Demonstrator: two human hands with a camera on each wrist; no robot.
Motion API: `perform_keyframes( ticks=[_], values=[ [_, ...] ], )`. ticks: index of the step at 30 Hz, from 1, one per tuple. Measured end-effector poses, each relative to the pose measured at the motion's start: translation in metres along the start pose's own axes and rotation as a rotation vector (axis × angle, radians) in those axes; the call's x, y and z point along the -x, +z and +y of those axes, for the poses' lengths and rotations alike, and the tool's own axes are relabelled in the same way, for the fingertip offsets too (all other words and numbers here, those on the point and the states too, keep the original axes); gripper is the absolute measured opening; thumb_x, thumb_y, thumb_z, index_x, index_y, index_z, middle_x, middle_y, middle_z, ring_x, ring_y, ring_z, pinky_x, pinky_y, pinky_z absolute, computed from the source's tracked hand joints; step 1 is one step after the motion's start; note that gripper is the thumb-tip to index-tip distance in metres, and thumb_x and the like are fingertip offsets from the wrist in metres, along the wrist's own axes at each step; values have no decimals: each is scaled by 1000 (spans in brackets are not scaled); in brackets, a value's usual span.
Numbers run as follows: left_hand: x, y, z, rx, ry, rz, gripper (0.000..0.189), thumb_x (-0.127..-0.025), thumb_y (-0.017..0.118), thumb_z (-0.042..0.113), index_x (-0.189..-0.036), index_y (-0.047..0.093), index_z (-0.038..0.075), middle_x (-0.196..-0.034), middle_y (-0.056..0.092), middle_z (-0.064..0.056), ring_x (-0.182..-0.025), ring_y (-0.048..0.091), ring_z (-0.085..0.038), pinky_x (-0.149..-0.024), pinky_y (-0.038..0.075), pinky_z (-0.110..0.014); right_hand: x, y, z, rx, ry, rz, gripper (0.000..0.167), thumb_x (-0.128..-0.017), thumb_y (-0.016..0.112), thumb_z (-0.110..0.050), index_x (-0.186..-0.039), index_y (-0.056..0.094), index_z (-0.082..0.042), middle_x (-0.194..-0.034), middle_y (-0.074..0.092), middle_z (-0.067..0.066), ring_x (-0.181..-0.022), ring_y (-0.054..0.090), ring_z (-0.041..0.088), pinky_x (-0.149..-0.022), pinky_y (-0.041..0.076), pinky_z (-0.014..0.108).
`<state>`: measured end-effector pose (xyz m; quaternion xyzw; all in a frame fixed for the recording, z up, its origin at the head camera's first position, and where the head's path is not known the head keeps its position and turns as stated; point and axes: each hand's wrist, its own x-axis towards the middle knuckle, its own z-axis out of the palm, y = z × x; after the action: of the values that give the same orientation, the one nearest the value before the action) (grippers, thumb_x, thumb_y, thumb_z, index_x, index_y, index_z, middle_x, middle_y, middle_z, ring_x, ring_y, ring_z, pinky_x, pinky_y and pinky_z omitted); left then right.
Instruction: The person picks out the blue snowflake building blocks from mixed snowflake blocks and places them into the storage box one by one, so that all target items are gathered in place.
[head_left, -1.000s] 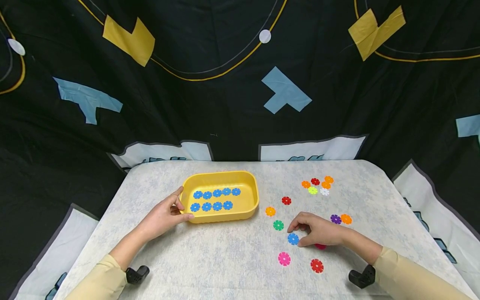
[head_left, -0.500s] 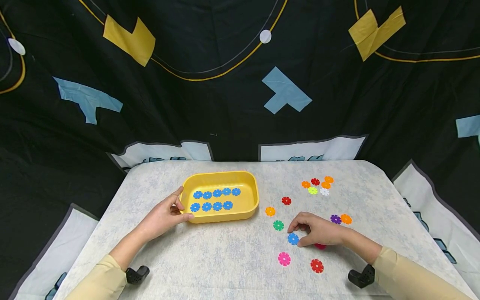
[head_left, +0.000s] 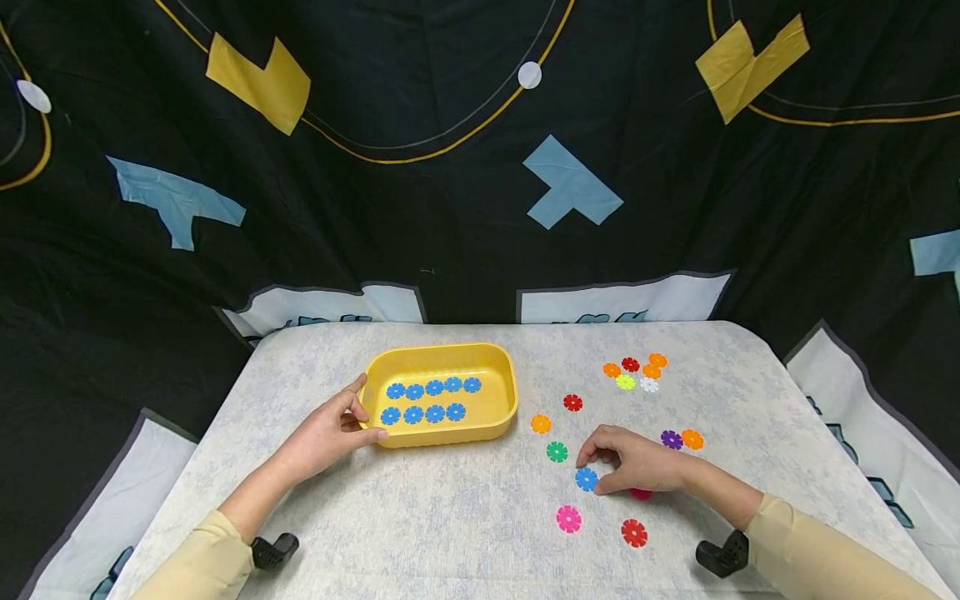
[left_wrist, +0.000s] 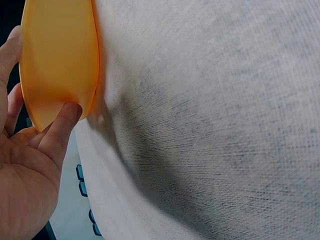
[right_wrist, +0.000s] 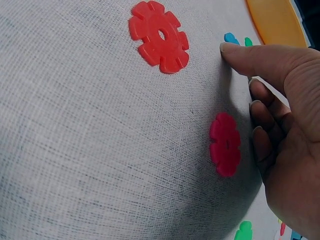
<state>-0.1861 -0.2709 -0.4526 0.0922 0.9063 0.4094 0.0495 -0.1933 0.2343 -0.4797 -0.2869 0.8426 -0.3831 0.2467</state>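
My left hand (head_left: 330,432) grips the left end of a yellow plastic basket (head_left: 446,436), thumb on its near corner and fingers along the side. On the basket's floor lie several blue notched discs (head_left: 435,412) in two rows. To the right, my right hand (head_left: 647,458) pinches a single blue notched disc (head_left: 586,479) by its edges at the table, index finger on the far side and thumb on the near side. Only a sliver of that disc shows past the thumb (right_wrist: 250,57) in the right wrist view. A crimson disc (right_wrist: 225,145) lies below the right palm.
Near the right hand lie a green disc (head_left: 557,452), a pink disc (head_left: 568,519) and a red disc (head_left: 633,533). A purple disc (head_left: 671,439) and an orange one (head_left: 692,439) lie beyond the wrist. Several mixed discs (head_left: 652,372) cluster farther back. A black curtain (head_left: 450,233) hangs behind the table.
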Motion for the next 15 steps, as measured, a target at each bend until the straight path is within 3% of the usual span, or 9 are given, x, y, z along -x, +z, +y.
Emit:
perform_keyframes(
  ticks=[15],
  values=[
    [0,0,0,21,-2,-1,47,-85,85,37,-97,52,7,-168,21,-17,-108,66,-27,-85,55,-26,0,1,-1,-3,-19,5,25,-87,83,-20,-108,71,-20,-108,60,1,-99,50,23,-80,46,26]
  ],
)
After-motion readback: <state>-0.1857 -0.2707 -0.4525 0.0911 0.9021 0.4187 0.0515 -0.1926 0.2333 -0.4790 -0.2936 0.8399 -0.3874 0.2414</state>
